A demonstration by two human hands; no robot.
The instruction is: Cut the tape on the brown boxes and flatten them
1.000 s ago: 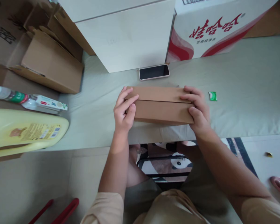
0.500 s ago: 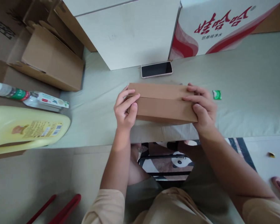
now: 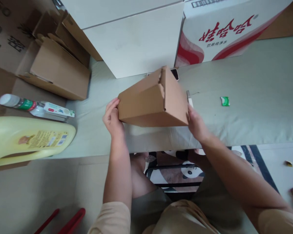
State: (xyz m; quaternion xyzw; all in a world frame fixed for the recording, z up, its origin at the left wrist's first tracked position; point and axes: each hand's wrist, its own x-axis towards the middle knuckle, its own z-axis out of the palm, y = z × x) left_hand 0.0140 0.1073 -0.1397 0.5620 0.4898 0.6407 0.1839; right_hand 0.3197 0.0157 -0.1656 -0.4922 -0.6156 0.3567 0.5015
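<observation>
A closed brown cardboard box (image 3: 141, 104) is held up over the pale green cloth, tilted with its right end turned toward me. My left hand (image 3: 113, 118) grips its left end, the thumb and fingers bent round the edge. At the lower right corner my right hand (image 3: 196, 123) holds the box, with most of its fingers hidden behind it. Beyond the box a phone (image 3: 175, 74) lies on the cloth, largely covered from view. A small metallic and white item (image 3: 189, 98) shows just past the box's right side; what it is I cannot make out.
Large white cartons (image 3: 136, 42) and a red-and-white carton (image 3: 215, 39) stand at the back. Left are an open cardboard box (image 3: 61, 68), a clear bottle (image 3: 36, 109) and a yellow jug (image 3: 34, 139). A green packet (image 3: 225, 101) lies right on the cloth (image 3: 258, 97).
The box has been turned so its right end now faces me, and it covers most of the phone. My left hand moved left and down; my right hand shifted left and lower.
</observation>
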